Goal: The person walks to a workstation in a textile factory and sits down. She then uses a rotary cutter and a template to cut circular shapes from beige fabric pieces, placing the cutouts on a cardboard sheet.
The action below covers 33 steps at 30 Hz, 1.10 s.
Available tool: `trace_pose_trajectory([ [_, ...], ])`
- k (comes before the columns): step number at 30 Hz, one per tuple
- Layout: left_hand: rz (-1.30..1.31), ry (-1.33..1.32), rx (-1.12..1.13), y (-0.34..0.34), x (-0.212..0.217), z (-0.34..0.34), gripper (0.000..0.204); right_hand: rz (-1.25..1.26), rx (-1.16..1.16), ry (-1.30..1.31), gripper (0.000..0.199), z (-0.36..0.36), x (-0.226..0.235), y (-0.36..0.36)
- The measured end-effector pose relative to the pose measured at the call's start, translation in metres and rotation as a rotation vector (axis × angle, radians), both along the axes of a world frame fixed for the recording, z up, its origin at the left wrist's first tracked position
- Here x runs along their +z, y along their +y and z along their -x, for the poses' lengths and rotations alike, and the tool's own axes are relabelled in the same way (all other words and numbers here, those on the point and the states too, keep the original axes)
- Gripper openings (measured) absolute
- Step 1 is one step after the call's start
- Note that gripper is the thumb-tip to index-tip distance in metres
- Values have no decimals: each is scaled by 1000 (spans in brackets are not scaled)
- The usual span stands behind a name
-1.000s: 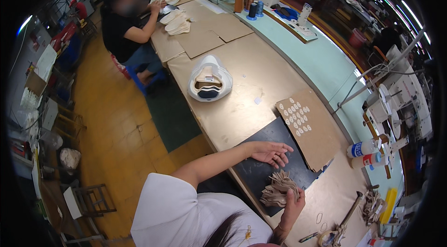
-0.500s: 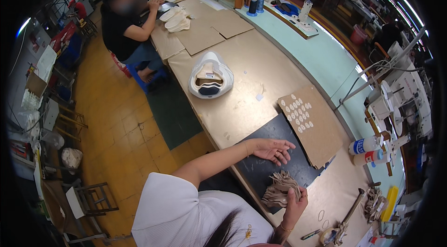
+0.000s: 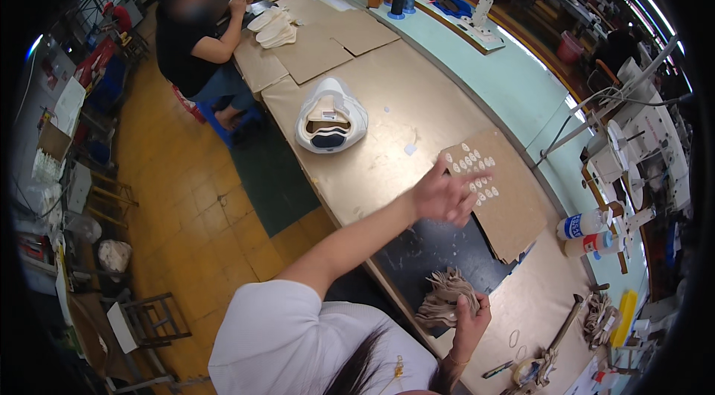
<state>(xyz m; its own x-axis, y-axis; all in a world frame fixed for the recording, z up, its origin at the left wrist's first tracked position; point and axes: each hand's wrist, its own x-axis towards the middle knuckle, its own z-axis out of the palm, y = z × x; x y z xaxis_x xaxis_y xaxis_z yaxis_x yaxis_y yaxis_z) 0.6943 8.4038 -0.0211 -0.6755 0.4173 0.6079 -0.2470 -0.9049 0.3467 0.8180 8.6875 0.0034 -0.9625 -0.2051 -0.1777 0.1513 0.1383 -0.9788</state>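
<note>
My left hand (image 3: pixel 445 198) reaches over the near edge of a brown cardboard sheet (image 3: pixel 514 227), holding nothing I can see. Its fingers are apart, and one stretches toward the rows of small white oval stickers (image 3: pixel 467 158) on the cardboard. Part of the stickers is hidden behind this hand. Closer to me, my right hand (image 3: pixel 471 326) is closed on a bundle of grey-beige fabric pieces (image 3: pixel 445 294), thumb on the near side. The bundle's loose ends fan out over a black mat (image 3: pixel 417 253).
A white rounded object with an opening (image 3: pixel 331 116) stands on the table (image 3: pixel 387 134). Bottles (image 3: pixel 583 225) stand at the right. A hammer (image 3: pixel 566 324), a pen (image 3: pixel 497 370) and a tape roll (image 3: pixel 527 373) lie at the near right. Another person (image 3: pixel 197 37) sits at the far left.
My left hand has moved away from the fabric bundle, farther out to the stickers, and one finger now points at them. My right hand still holds the bundle in about the same place.
</note>
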Motion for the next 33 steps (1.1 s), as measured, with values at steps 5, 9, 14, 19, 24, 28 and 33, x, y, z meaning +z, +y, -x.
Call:
trace_pose_trajectory([
  [5,393,-540,315,-23,109,126,105,-21,15,-38,26,0,6,-7],
  [9,370,-512,377,-21,196,150,101,-24,10,-57,26,-4,-1,-7],
  [14,625,141,230,-6,209,89,77,-21,-38,-46,27,-3,-8,5],
  [19,623,-276,-2,-8,52,0,72,-23,-22,-104,27,7,2,1],
  [24,507,-566,-113,18,-62,-58,70,-29,3,-75,27,8,-7,6],
  [28,374,-685,-112,26,-75,-58,57,2,-14,-92,26,6,-1,2],
  [33,402,-692,-124,25,-72,-53,52,-25,-4,-92,26,3,4,1],
])
